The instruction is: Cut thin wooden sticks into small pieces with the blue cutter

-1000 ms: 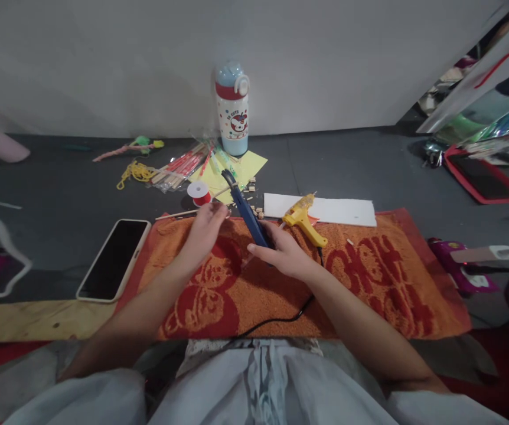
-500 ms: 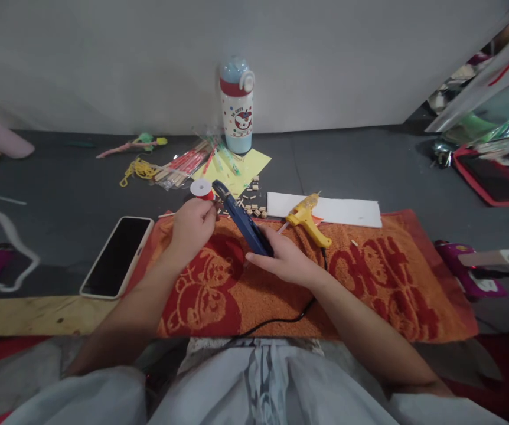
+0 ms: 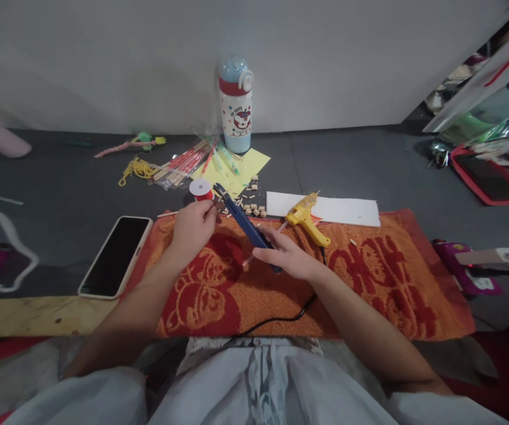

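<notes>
My right hand (image 3: pixel 287 255) is closed around a long dark-blue hand tool (image 3: pixel 246 225) with a metal tip, tilted up to the left. I cannot make out its exact kind. At that tip is my left hand (image 3: pixel 196 227), its fingers pinched together; whatever they hold is too small to name. Just behind the left fingers stands a spool of red thread (image 3: pixel 201 190) with a white top. Small cut wooden pieces (image 3: pixel 253 209) lie scattered beyond the tool. To the right, a yellow glue gun (image 3: pixel 304 218) rests across a white strip (image 3: pixel 347 209) and the orange towel (image 3: pixel 276 301).
A phone (image 3: pixel 116 257) lies left of the towel. Farther back are bagged sticks (image 3: pixel 181 166), yellow cord (image 3: pixel 138 169), yellow paper (image 3: pixel 254 165) and an upright bottle (image 3: pixel 235 109). A black cable (image 3: pixel 276 320) crosses the towel. Purple devices (image 3: pixel 467 268) sit at both sides.
The blue tool has shifted slightly down and right in my right hand, and its lower end now shows below the thumb. My left hand stays pinched near the tip.
</notes>
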`<state>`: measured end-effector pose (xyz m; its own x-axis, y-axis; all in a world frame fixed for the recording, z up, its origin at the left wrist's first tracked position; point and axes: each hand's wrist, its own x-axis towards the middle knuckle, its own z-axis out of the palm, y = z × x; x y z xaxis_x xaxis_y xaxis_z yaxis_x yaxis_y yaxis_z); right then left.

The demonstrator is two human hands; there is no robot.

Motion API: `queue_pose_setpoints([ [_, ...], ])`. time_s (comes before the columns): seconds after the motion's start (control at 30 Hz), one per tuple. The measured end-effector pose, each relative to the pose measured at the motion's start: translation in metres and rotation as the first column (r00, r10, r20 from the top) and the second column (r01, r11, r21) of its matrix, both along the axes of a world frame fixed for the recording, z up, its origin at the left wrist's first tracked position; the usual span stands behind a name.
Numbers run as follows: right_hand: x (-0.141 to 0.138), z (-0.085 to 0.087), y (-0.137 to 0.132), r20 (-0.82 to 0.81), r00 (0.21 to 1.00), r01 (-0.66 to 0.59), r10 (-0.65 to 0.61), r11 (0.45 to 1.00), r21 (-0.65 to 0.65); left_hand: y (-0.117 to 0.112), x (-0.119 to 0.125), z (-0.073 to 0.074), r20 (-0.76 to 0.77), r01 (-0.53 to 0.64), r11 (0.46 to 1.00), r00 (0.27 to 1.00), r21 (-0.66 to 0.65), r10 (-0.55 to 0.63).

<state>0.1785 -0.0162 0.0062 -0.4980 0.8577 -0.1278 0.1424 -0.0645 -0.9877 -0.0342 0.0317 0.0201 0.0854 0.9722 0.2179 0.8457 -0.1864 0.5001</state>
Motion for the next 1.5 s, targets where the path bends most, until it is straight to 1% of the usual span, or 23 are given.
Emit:
queue_pose_setpoints([
  [0.07,0.002,0.000,0.001,-0.122,0.992,-0.034,0.026,0.997,-0.064,0.001,-0.001,0.001,0.085,-0.002,1.000,0.996,-0.010,0.003],
  [0.17,0.004,-0.001,0.003,-0.214,0.976,-0.051,0.023,0.991,-0.122,0.001,-0.001,0.003,0.183,-0.012,1.000,0.983,-0.004,0.012],
  [0.27,0.005,-0.001,0.004,-0.227,0.973,-0.002,-0.035,0.987,-0.158,0.000,0.000,0.004,0.233,-0.026,1.000,0.972,-0.002,0.026],
  [0.33,0.005,0.000,0.003,-0.181,0.979,0.060,-0.089,0.985,-0.160,0.000,-0.001,0.003,0.244,-0.038,0.999,0.969,0.014,0.034],
  [0.4,0.006,0.002,0.003,-0.112,0.985,0.113,-0.128,0.985,-0.134,0.000,-0.003,0.002,0.223,-0.058,0.997,0.974,0.042,0.047],
  [0.47,0.007,0.004,0.003,-0.072,0.987,0.141,-0.147,0.987,-0.081,0.000,-0.004,0.000,0.199,-0.073,0.995,0.978,0.062,0.059],
  [0.53,0.007,0.005,0.003,-0.056,0.987,0.152,-0.154,0.988,-0.036,0.001,-0.006,-0.001,0.188,-0.079,0.994,0.980,0.070,0.065],
  [0.67,0.010,0.004,0.004,-0.013,0.987,0.162,-0.162,0.987,0.002,0.002,-0.007,-0.002,0.146,-0.081,0.994,0.987,0.077,0.069],
  [0.73,0.012,0.004,0.004,0.017,0.988,0.150,-0.151,0.987,0.056,0.002,-0.007,-0.001,0.122,-0.089,0.993,0.989,0.081,0.079],
  [0.8,0.013,0.005,0.004,0.111,0.982,0.134,-0.151,0.981,0.142,0.001,-0.007,-0.001,0.128,-0.094,0.992,0.988,0.083,0.083],
  [0.9,0.014,0.006,0.004,0.283,0.942,0.102,-0.179,0.958,0.267,0.001,-0.007,-0.002,0.182,-0.076,0.994,0.981,0.073,0.062],
  [0.97,0.014,0.007,0.004,0.329,0.926,0.081,-0.187,0.947,0.311,0.001,-0.008,-0.003,0.196,-0.069,0.995,0.979,0.073,0.054],
  [1.03,0.013,0.008,0.005,0.338,0.924,0.063,-0.177,0.944,0.324,0.002,-0.008,-0.003,0.183,-0.070,0.994,0.982,0.081,0.054],
  [1.17,0.013,0.009,0.005,0.354,0.923,0.037,-0.151,0.950,0.309,0.002,-0.008,-0.001,0.149,-0.060,0.994,0.988,0.093,0.046],
  [1.4,0.013,0.007,0.005,0.305,0.942,0.046,-0.140,0.954,0.297,0.000,-0.004,0.001,0.276,-0.038,0.993,0.961,0.110,0.006],
  [1.5,0.012,0.005,0.005,0.286,0.949,0.054,-0.135,0.960,0.276,0.000,-0.003,0.001,0.300,-0.036,0.994,0.954,0.100,0.004],
])
